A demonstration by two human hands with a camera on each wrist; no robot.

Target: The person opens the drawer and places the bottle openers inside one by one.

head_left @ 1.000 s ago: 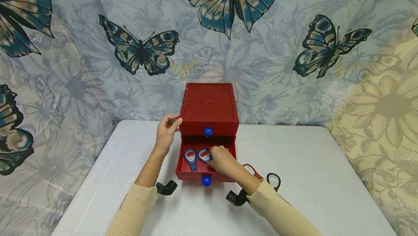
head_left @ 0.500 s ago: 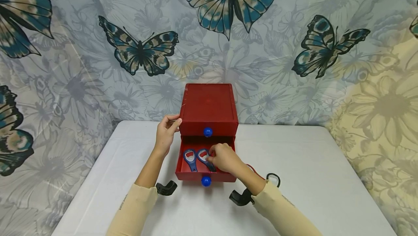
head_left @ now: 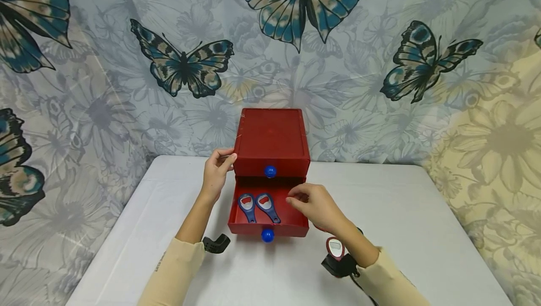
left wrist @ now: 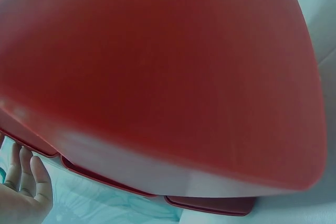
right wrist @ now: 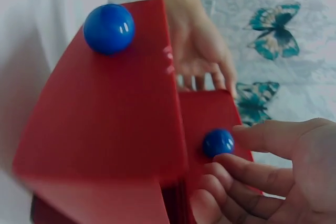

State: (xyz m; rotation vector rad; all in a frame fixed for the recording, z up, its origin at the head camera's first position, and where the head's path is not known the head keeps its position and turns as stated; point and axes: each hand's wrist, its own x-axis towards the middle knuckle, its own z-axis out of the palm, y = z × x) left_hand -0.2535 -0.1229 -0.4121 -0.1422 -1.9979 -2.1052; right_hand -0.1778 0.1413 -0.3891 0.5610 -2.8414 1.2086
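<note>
At six o'clock, the box's (head_left: pixel 270 134) drawer (head_left: pixel 291 231) holds two openers (head_left: pixel 249 213); right grip (head_left: pixel 318 206) slack, empty; left grip (head_left: pixel 214 174) slack, touching the box; butterfly cloth (head_left: pixel 321 75) at twelve beyond the tabletop (head_left: pixel 389 202).

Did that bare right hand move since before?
Yes: the bare right hand moved rightward, judged against the round blue knob on the closed red upper drawer.

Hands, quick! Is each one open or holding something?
Left hand: open, touching the side of the red drawer box.
Right hand: open, holding nothing, partly over the lower drawer.
</note>
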